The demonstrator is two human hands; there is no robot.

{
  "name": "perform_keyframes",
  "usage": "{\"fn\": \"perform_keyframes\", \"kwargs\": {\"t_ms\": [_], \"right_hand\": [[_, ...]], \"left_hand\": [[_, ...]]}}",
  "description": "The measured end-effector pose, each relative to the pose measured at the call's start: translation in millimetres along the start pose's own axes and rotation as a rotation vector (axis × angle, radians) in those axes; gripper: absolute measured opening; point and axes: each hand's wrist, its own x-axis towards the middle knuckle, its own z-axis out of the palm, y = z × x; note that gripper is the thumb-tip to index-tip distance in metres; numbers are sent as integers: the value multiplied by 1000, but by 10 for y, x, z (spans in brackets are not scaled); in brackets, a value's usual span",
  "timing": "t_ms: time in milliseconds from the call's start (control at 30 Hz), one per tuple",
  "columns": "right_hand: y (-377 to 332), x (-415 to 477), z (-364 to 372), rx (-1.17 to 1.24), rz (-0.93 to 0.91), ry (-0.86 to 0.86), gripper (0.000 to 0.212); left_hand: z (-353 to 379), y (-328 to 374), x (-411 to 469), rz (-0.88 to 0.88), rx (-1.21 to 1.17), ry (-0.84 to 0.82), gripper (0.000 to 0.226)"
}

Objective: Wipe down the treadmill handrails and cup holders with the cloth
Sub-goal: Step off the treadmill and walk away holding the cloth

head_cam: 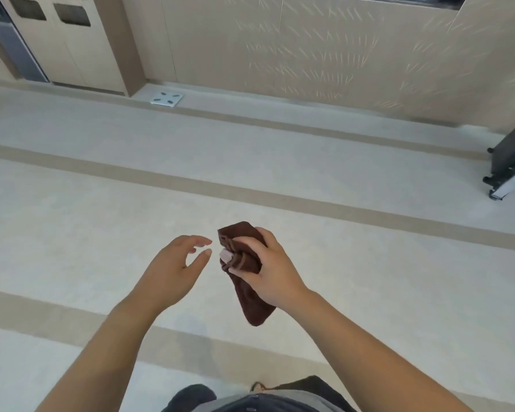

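A dark brown cloth (247,295), bunched and hanging down, is gripped in my right hand (268,263) at the centre of the view. A small pale label shows at its fold. Just to the left, my left hand (176,263) is held with fingers apart and nothing in it, its fingertips a short gap from the cloth. At the right edge stands the dark base of a machine on wheels (509,168), possibly the treadmill. No handrails or cup holders are in view.
Pale floor with tan stripes (250,197) spreads all around. A beige patterned wall (309,49) runs across the back, with a cabinet (63,43) at the far left. A small white scale (166,99) lies by the wall.
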Motion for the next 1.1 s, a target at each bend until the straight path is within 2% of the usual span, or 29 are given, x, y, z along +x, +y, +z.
{"fn": "perform_keyframes", "kwargs": {"t_ms": [133, 300, 467, 600, 833, 1100], "right_hand": [[323, 825, 40, -4, 26, 11, 45], [125, 1952, 94, 1, 25, -62, 44], [1, 3301, 479, 13, -8, -91, 46], [-46, 4243, 755, 42, 26, -75, 46], [89, 5773, 785, 19, 92, -41, 48], [399, 8093, 1063, 32, 41, -130, 48]], "left_hand": [[-56, -232, 828, -15, -1, -2, 22], [-716, -408, 1669, -66, 5, 35, 22], [-1232, -881, 2808, -63, 16, 78, 26], [-1578, -1291, 3674, -48, 41, 26, 26], [-2020, -1645, 5245, -10, 79, -95, 29], [-2551, -2183, 7203, -47, 157, -45, 29]]}}
